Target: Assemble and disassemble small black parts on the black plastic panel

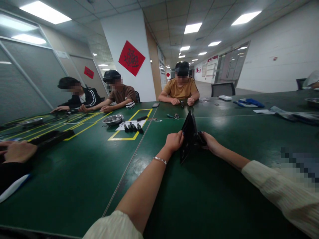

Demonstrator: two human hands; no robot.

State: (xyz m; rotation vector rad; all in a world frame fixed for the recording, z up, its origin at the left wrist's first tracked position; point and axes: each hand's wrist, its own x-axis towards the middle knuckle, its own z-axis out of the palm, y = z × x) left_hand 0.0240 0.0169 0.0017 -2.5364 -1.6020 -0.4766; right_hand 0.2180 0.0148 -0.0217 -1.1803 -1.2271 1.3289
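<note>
A thin black flat panel (187,139) stands tilted on edge above the green table (139,199), seen nearly edge-on, so I cannot tell its exact kind. My left hand (175,140) grips its left side, with the thumb toward the upper face. On the other side, my right hand (208,140) is closed around a dark chunky part (199,140) that appears joined to the panel. The fingertips of both hands are partly hidden behind these black pieces.
Short black cylinders (133,127) stand on white paper inside yellow tape, beside a metal bowl (113,119). Pliers (171,116) lie ahead. Another person's hand (20,151) is at a black tray (53,136) on the left. Several people sit around the table; blue cloth (249,102) lies far right.
</note>
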